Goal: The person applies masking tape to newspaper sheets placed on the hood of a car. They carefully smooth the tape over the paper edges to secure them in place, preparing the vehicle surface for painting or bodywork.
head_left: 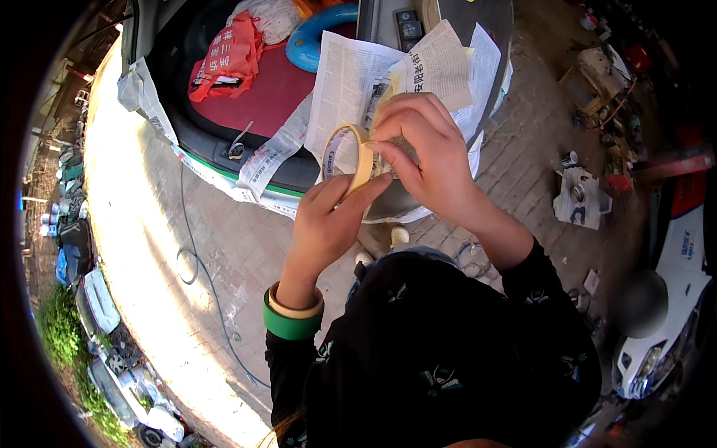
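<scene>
My left hand (328, 216) holds a roll of cream masking tape (364, 160) upright, its fingers and thumb closed on the lower rim. At the roll's right edge, my right hand (422, 145) pinches the tape between thumb and forefinger; the exact tape end is too small to make out. A green tape roll (291, 326) and a thin tan roll (308, 308) sit around my left wrist like bangles. Just beyond my hands, newspaper sheets (351, 75) lie over the car's rear edge, and a torn, raised piece of newspaper (441, 67) stands behind my right hand.
The open car boot (276, 112) holds a red plastic bag (228, 60) and a blue ring (302, 45). Newspaper strips (261, 164) cover its sill. A hose (209, 280) crosses the paving at left. Car parts (582, 198) lie at right, near a white car (676, 276).
</scene>
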Demonstrator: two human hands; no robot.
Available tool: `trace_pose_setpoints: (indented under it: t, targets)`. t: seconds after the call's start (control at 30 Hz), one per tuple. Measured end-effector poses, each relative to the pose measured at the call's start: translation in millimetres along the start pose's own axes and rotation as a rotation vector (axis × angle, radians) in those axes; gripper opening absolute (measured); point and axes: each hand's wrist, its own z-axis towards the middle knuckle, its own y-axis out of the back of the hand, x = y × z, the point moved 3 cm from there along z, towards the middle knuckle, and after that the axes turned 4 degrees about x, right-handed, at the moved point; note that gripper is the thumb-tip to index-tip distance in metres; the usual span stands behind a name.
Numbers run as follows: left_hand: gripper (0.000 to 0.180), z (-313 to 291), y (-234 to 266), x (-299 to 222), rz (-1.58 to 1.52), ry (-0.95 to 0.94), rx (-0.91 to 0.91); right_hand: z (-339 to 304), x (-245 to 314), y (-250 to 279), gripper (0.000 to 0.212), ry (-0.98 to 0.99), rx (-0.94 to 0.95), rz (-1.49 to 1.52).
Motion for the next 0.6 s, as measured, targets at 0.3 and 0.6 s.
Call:
trace_pose_setpoints:
  t: [0.3, 0.6]
  targets:
    - [0.074, 31, -1, 37, 0.012, -0.039, 0.048, 7, -50, 18, 0.014, -0.214, -0.019, 0.092]
    - [0.080, 63, -46, 35, 0.036, -0.061, 0.279, -28, -59, 47, 0.011, -0.504, -0.105, 0.095]
